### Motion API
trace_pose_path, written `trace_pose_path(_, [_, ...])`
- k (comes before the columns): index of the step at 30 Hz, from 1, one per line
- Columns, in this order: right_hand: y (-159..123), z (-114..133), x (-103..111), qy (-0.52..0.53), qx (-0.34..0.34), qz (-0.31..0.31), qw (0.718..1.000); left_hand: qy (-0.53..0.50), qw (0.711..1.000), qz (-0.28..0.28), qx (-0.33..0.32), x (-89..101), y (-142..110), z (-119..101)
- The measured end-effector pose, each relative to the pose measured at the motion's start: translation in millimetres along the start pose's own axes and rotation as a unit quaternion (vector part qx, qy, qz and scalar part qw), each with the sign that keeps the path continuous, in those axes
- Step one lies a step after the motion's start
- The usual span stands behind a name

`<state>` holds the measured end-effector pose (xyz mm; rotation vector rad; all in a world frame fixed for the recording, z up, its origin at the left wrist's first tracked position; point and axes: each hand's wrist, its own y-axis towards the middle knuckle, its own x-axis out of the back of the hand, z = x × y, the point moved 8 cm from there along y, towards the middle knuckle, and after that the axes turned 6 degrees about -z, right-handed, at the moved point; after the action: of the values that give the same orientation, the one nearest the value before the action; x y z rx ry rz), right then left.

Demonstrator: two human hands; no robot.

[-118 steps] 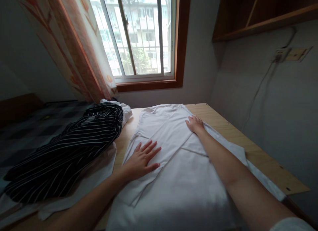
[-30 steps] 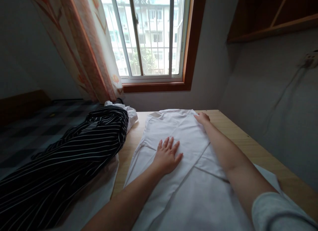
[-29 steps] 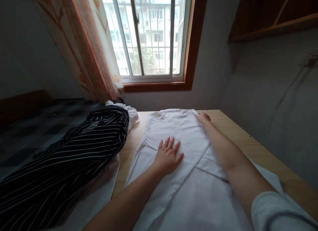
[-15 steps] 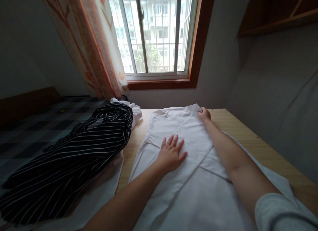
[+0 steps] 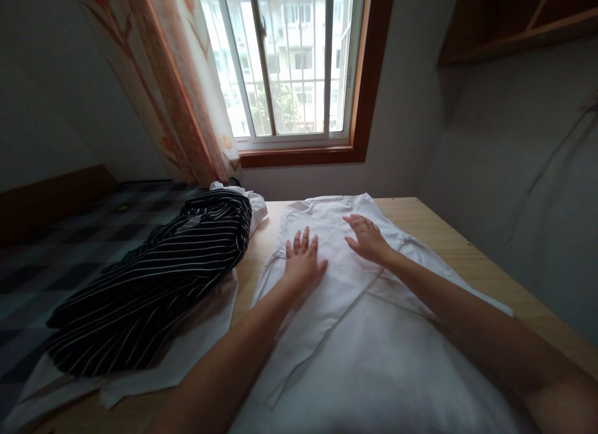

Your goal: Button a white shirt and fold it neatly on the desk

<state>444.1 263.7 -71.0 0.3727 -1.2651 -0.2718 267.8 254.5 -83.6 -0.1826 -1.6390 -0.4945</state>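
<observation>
A white shirt point(image 5: 374, 334) lies spread on the light wooden board, with a sleeve folded diagonally across it. My left hand point(image 5: 303, 259) is over the upper left part of the folded cloth, fingers spread. To its right, my right hand point(image 5: 367, 238) is also open, fingers stretched toward the left, just over or on the cloth; I cannot tell if it touches. Neither hand grips the fabric. Part of the shirt's right side is hidden under my right forearm.
A black garment with white stripes point(image 5: 154, 284) lies heaped at the left, on top of other white cloth point(image 5: 205, 334). Beyond it is a dark checked bed surface point(image 5: 28, 278). The wooden board point(image 5: 434, 235) reaches toward the wall under the window point(image 5: 289, 79). A wooden shelf point(image 5: 518, 42) hangs upper right.
My right hand has let go of the shirt's far right corner and moved left and nearer, its fingers opening. My left hand has shifted slightly left and farther away.
</observation>
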Motion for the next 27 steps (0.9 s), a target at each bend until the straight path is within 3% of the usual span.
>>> trace_pose_path(2, [-40.5,38.8,1.8,0.031,0.061,0.061,0.996,0.068,0.995,-0.01,0.078,14.9,2.4,32.6])
trace_pose_path(5, [-98.6,76.7,-3.0,0.062,0.082,0.162,0.981,0.121,0.982,0.005,0.147,31.1,0.7,76.3])
trace_pose_path(9, [-135.4,95.3,-10.3,0.062,0.088,0.227,0.968,0.106,0.98,0.066,0.157,30.9,-8.1,101.0])
trace_pose_path(23, [-87.2,64.0,-25.9,0.037,0.062,0.182,0.981,0.075,0.978,0.149,0.124,25.1,-54.6,103.1])
trace_pose_path(27, [-82.1,62.5,-27.3,0.029,0.072,0.169,0.983,0.07,0.983,0.134,0.105,34.0,-58.9,91.7])
